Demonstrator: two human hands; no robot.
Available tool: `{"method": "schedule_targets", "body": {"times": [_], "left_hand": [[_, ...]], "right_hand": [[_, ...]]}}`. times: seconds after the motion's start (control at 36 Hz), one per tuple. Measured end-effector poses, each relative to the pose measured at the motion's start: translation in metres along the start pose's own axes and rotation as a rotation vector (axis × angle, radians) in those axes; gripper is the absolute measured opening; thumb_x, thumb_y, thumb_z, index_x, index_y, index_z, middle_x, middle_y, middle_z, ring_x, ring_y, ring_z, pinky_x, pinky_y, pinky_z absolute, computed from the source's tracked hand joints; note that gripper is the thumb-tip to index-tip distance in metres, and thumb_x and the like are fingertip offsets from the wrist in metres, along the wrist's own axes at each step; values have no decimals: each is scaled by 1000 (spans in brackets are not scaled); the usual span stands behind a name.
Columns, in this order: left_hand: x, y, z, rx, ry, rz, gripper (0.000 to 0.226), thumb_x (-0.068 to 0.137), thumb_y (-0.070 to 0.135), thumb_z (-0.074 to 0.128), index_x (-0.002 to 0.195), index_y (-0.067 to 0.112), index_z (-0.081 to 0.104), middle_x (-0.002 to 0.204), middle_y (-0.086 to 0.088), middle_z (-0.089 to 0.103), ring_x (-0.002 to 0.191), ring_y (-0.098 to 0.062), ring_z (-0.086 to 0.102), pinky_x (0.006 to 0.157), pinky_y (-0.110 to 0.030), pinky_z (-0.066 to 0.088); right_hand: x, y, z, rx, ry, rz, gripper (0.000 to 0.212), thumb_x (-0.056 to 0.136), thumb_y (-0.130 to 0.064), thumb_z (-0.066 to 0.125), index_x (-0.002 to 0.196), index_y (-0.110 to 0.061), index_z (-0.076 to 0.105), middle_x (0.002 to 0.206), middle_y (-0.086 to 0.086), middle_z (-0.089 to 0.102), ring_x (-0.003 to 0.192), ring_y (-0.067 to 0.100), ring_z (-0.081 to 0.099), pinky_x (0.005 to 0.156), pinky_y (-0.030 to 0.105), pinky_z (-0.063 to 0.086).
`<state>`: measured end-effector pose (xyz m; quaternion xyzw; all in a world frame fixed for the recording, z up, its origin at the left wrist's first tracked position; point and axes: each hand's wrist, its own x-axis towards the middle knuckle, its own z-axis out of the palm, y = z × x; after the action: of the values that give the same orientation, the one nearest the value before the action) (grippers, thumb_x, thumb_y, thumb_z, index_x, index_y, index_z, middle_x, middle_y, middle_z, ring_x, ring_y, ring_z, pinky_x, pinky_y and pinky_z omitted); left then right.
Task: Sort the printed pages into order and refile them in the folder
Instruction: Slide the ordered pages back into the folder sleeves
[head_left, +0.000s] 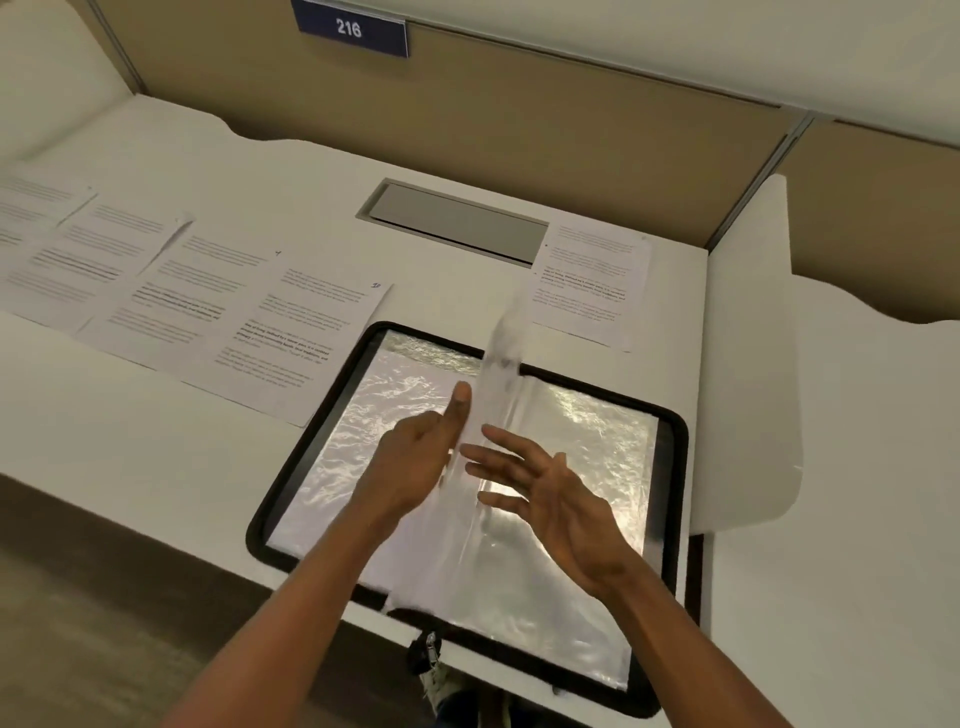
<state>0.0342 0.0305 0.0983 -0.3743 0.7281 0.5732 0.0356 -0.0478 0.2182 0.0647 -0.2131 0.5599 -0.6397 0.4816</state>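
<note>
You are working over the open folder (675, 467), which is lying flat on the table (156, 415) straight ahead of you. Its near edge seems to be hanging past the table's front edge. One clear sleeve (498, 364) is standing upright between your hands, blurred, probably mid-turn as you are hunting for the pocket to fill. Your left hand (415, 457) is lying against the sleeve's left face, thumb stretching up along it. The plastic is veiling its fingers, so I cannot tell whether it is pinching or only propping. Your right hand (545, 488) is hovering on the other side, fingers spread and holding nothing, likely guarding the sleeve against flopping over. The printed pages (306, 332) are lying text-up in an overlapping row to the left, the nearest just beside the folder's left rim, presumably fanned out so each can be read. A single page (587, 280) is sitting apart at the far right, next to the cable hatch (457, 223). The white partition (748, 364) is closing off the right side, so free room is lying on the near-left table, in front of the row.
</note>
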Motion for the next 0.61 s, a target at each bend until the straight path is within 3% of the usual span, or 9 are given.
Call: {"method": "schedule_targets", "body": {"times": [0.06, 0.14, 0.17, 0.22, 0.28, 0.33, 0.44, 0.53, 0.61], "left_hand": [[-2, 9, -24, -87, -64, -66, 101, 68, 109, 32, 128, 39, 72, 122, 10, 76, 116, -19, 71, 102, -45, 55], [-6, 13, -51, -205, 16, -22, 47, 89, 86, 46, 117, 51, 61, 122, 30, 64, 130, -15, 58, 115, -41, 44], [-5, 9, -60, -191, 44, -25, 42, 88, 84, 54, 115, 52, 59, 120, 29, 63, 127, -14, 59, 117, -43, 43], [0, -9, -76, -39, 18, -64, 61, 74, 89, 66, 113, 42, 70, 110, 17, 75, 107, -17, 71, 106, -47, 54], [9, -31, -84, 164, 51, -87, 54, 75, 75, 77, 109, 33, 72, 95, 8, 76, 88, -14, 74, 83, -35, 62], [19, -54, -84, 322, 163, -93, 44, 79, 57, 86, 102, 22, 71, 87, 6, 72, 78, -12, 70, 68, -27, 57], [36, -87, -79, 539, 317, -136, 42, 81, 41, 89, 106, 16, 68, 94, 1, 68, 81, -20, 65, 77, -40, 59], [42, -102, -77, 564, 381, -151, 39, 83, 32, 87, 110, 15, 65, 97, -1, 67, 83, -23, 61, 76, -38, 52], [46, -113, -74, 540, 404, -83, 48, 83, 29, 88, 119, 16, 60, 109, -4, 68, 97, -28, 67, 80, -40, 52]], "right_hand": [[9, 1, 14, -133, -11, 11, 83, 94, -74, 52, 157, -20, 44, 157, 4, 52, 147, 28, 45, 120, 62, 34], [21, 8, 29, -297, -56, 50, 67, 93, -70, 57, 151, -38, 50, 156, -16, 50, 147, 12, 43, 123, 55, 32], [25, 11, 33, -341, -76, 72, 65, 91, -71, 60, 150, -45, 50, 156, -20, 48, 147, 10, 43, 123, 53, 32], [31, 21, 41, -454, -91, 113, 71, 83, -76, 65, 148, -54, 47, 157, -26, 43, 147, 9, 39, 124, 51, 31], [34, 31, 49, -589, -92, 124, 78, 79, -78, 68, 150, -56, 43, 160, -28, 36, 149, 4, 32, 126, 48, 27], [36, 42, 54, -703, -105, 108, 83, 79, -77, 70, 153, -54, 39, 164, -29, 29, 152, 0, 24, 128, 47, 24], [42, 69, 54, -915, -138, 49, 92, 81, -80, 67, 159, -44, 33, 169, -28, 15, 157, -3, 2, 131, 47, 11], [46, 84, 52, -1031, -138, -17, 91, 81, -81, 64, 158, -38, 38, 171, -23, 13, 158, 0, -3, 130, 49, 11], [48, 93, 51, -1073, -133, -50, 89, 82, -82, 60, 156, -36, 42, 172, -20, 11, 158, 2, -4, 130, 49, 11]]}}
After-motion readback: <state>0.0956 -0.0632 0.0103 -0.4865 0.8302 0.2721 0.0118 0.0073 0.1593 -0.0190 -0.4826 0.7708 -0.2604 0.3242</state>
